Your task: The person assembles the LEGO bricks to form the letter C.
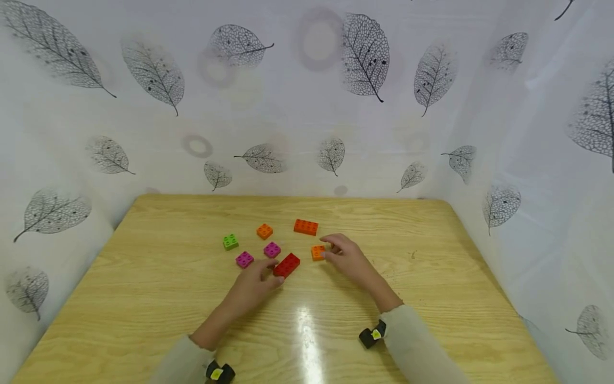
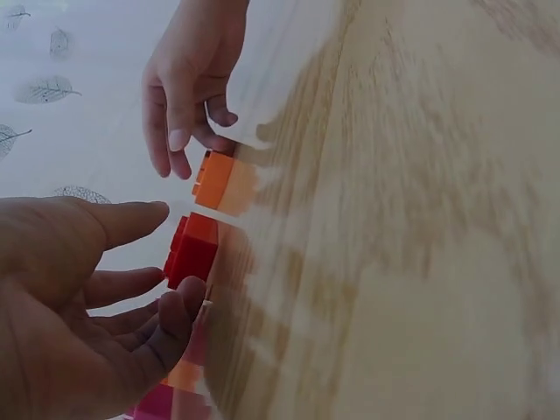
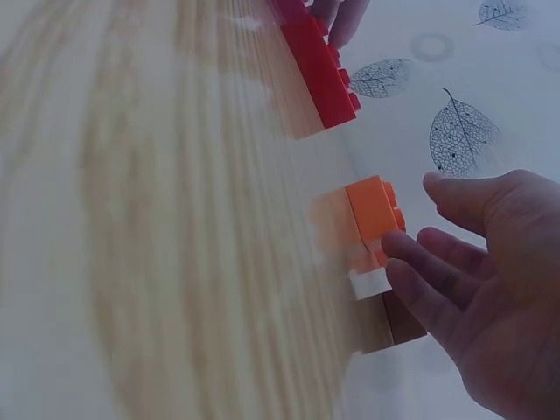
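My left hand (image 1: 252, 282) reaches around the near-left end of a red toy building brick (image 1: 287, 265). In the left wrist view its thumb and fingers are spread, with the red brick (image 2: 194, 249) at the fingertips; whether they touch it I cannot tell. Beside a small orange brick (image 1: 317, 253) is my right hand (image 1: 347, 258), its fingers loosely bent. The right wrist view shows a wide gap between thumb and fingers, and a fingertip overlaps the edge of the orange brick (image 3: 374, 208). Both bricks rest on the table, studs up.
Behind the hands lie a long orange-red brick (image 1: 306, 227), another small orange brick (image 1: 264, 231) and a green brick (image 1: 231, 242). Two magenta bricks (image 1: 272, 249) sit left of the red one. A leaf-patterned curtain (image 1: 288, 106) borders the wooden table (image 1: 431, 277).
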Motion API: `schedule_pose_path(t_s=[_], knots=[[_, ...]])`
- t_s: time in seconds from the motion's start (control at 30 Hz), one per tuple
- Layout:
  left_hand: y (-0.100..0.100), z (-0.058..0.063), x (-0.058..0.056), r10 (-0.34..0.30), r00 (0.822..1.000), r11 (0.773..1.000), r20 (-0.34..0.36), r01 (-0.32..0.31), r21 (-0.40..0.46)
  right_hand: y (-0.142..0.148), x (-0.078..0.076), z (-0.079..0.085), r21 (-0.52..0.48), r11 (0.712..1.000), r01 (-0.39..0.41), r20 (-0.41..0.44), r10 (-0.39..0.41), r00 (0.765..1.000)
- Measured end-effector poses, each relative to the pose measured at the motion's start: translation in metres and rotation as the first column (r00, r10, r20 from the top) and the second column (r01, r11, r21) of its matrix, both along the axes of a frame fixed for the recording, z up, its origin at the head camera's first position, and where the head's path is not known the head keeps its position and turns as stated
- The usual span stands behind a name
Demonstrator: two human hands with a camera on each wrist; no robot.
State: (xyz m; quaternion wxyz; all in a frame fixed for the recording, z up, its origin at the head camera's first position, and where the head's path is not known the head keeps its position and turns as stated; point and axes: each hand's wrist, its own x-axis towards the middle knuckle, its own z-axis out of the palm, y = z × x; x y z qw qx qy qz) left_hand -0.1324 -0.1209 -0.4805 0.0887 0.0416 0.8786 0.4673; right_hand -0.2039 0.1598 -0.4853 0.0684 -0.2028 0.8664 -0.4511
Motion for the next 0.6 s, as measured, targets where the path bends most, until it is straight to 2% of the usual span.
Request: schedule_pose_path(t_s=[0.3, 0.6], knots=[[0.001, -0.005, -0.004, 0.010, 1.000, 1.000, 0.004, -0.010, -0.004, -0.011, -0.002, 0.000, 0.021, 1.000, 0.020, 0.021, -0.020, 1.000], [0.002, -0.006, -0.005, 0.022, 0.998, 0.999, -0.053, -0.024, -0.030, -0.015, -0.004, -0.002, 0.091, 0.995, 0.035, 0.004, -0.035, 0.999]])
